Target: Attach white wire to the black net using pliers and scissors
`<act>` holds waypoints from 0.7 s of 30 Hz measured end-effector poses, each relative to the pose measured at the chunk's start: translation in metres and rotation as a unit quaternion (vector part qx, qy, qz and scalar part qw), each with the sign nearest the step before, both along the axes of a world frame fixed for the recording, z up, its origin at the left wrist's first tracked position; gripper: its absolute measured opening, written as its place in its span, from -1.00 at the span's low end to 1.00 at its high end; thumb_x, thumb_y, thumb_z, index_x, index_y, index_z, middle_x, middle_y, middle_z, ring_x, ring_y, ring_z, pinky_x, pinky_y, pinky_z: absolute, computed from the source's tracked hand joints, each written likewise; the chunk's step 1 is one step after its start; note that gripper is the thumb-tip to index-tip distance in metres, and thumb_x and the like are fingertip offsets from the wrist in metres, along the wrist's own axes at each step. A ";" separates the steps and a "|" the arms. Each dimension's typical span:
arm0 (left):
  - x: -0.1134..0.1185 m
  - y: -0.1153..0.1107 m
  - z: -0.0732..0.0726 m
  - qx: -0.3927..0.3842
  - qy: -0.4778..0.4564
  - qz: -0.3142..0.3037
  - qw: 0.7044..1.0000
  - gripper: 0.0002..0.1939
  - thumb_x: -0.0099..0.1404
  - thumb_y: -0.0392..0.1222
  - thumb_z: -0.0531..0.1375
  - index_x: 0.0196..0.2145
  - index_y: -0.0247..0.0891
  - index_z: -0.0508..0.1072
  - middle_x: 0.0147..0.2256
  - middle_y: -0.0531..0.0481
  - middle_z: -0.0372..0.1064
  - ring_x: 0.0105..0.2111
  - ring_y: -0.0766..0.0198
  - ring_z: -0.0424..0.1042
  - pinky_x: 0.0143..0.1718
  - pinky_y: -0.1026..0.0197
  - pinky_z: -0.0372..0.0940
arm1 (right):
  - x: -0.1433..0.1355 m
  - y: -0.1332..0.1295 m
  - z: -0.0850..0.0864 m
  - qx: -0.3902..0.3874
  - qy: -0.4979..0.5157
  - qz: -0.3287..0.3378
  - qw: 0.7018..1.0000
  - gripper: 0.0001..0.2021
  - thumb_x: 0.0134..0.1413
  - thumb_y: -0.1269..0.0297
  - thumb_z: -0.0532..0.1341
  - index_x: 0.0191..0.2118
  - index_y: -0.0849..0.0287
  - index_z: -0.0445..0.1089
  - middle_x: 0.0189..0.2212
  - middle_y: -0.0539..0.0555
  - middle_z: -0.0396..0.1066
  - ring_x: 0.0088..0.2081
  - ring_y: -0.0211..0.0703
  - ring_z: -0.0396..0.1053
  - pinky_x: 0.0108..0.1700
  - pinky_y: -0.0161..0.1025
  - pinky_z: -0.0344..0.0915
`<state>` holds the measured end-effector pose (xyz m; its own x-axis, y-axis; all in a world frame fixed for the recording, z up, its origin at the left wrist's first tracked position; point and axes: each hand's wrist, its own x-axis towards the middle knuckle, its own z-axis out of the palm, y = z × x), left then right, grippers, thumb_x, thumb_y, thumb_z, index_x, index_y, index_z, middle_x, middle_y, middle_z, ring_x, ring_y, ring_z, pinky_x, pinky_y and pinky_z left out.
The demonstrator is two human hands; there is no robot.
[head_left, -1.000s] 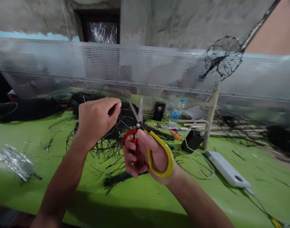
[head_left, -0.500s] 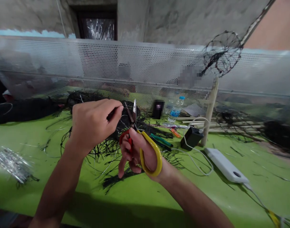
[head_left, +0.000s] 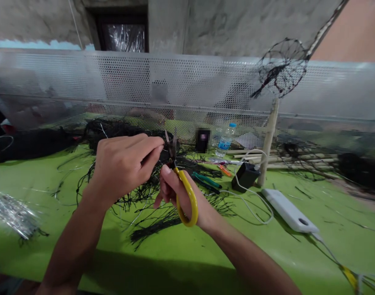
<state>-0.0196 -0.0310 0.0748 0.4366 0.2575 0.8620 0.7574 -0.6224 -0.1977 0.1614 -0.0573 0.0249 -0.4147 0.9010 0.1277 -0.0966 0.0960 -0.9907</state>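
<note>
My right hand [head_left: 186, 196] grips a pair of scissors [head_left: 194, 207], its thumb through the yellow loop. The blades point up and away from me, slightly apart. Just left of them, my left hand [head_left: 123, 164] is closed, back of the hand up, thumb and forefinger pinched together at the blades. What the pinch holds is too fine or too hidden to name. Beneath and behind both hands lies a tangle of black knotted cord or netting [head_left: 135, 192]. A frayed bundle of black strands [head_left: 153, 230] spreads below the scissors.
On the green tabletop [head_left: 138, 266] lie green-handled pliers [head_left: 206, 179], an orange tool [head_left: 224, 170], a black box [head_left: 245, 177] and a white power bank [head_left: 288, 209] with cables. Behind stand a water bottle [head_left: 226, 141], a wooden post [head_left: 269, 143] and a perforated screen [head_left: 123, 78]. Clear strips [head_left: 15, 213] lie left.
The scissor blades have closed partway and turned more edge-on. My left hand's pinched fingertips have shifted slightly right, close to the blades. My right-hand fingers have curled in.
</note>
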 end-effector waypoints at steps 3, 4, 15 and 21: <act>0.001 0.002 0.001 0.017 -0.009 -0.027 0.999 -0.87 0.50 -0.25 0.19 -0.11 -0.13 0.55 -0.34 0.10 0.60 -0.41 0.27 0.57 -0.36 0.16 0.29 | 0.000 0.001 -0.005 0.079 -0.039 -0.030 0.996 -0.45 0.42 -0.16 0.15 -0.54 0.09 0.26 -0.61 -0.08 0.18 -0.53 -0.21 0.35 -0.40 -0.19 0.32; 0.001 0.003 0.001 0.028 -0.009 -0.033 0.999 -0.88 0.49 -0.26 0.20 -0.12 -0.14 0.55 -0.36 0.10 0.59 -0.43 0.27 0.56 -0.38 0.16 0.28 | 0.000 0.002 -0.007 0.084 -0.040 -0.034 0.995 -0.45 0.42 -0.15 0.16 -0.53 0.10 0.26 -0.61 -0.08 0.18 -0.54 -0.22 0.33 -0.42 -0.20 0.30; 0.005 0.001 -0.001 0.096 -0.002 -0.013 0.995 -0.93 0.42 -0.31 0.27 -0.21 -0.18 0.54 -0.41 0.13 0.59 -0.52 0.28 0.50 -0.46 0.13 0.21 | -0.001 -0.002 -0.010 0.054 -0.009 0.011 0.998 -0.50 0.40 -0.19 0.14 -0.44 0.07 0.17 -0.55 -0.10 0.14 -0.51 -0.24 0.12 -0.44 -0.23 0.13; 0.005 0.001 0.001 0.087 0.032 -0.015 0.996 -0.91 0.45 -0.30 0.24 -0.22 -0.19 0.55 -0.50 0.14 0.46 -0.55 0.26 0.42 -0.48 0.10 0.15 | -0.003 0.001 -0.017 0.038 0.033 -0.002 0.999 -0.48 0.40 -0.24 0.13 -0.43 0.07 0.16 -0.52 -0.10 0.06 -0.48 -0.22 -0.01 -0.44 -0.21 0.02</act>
<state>-0.0146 -0.0303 0.0759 0.4975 0.0920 0.8626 0.7212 -0.5965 -0.3523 0.1584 -0.0568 0.0079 -0.3995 0.8893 0.2226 -0.1610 0.1710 -0.9720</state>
